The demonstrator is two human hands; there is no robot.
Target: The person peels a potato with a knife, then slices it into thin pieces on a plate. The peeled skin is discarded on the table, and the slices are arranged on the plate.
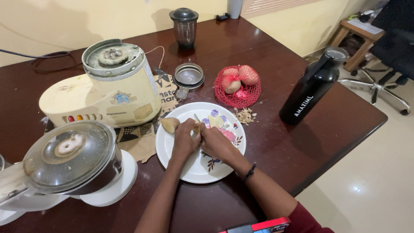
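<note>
plate (pixel 189 170): white, floral | net bag (pixel 238 96): red | bottle (pixel 312 86): black | table (pixel 276 47): dark brown

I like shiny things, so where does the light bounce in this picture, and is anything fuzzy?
Head view: glare shines on the floor at right and on the glass lid; the table gleams softly; the bottle casts a shadow leftward. Both hands, left hand and right hand, look sharp over the plate; edges bend slightly.

A small pale peeled potato piece (pixel 196 127) sits pinched between both hands above the white flowered plate (pixel 189 170), a knife blade (pixel 196 118) against it.
</note>
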